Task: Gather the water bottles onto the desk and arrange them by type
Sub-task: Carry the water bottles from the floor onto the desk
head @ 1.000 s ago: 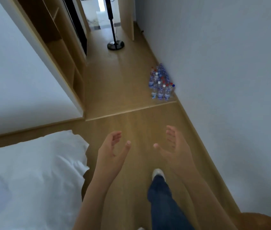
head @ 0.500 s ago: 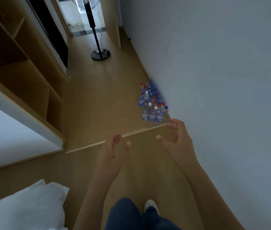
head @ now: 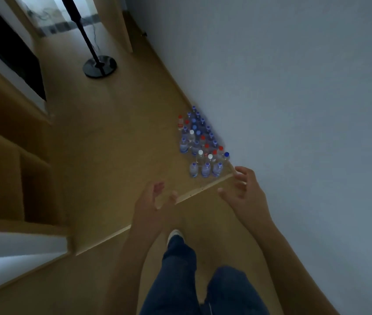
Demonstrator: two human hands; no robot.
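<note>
While both grips, left hand [head: 152, 206] and right hand [head: 245, 193], hang apart and empty, I rate bottles [head: 203, 144] small, slick, prob. full; take round mid-body.

Roughly two dozen water bottles [head: 201, 142] stand clustered on the floor [head: 116, 142] right of frame centre, though blur blocks an exact count. About seven caps are red, three white, the rest blue. One fan stand [head: 99, 68] sits upper left.
</note>
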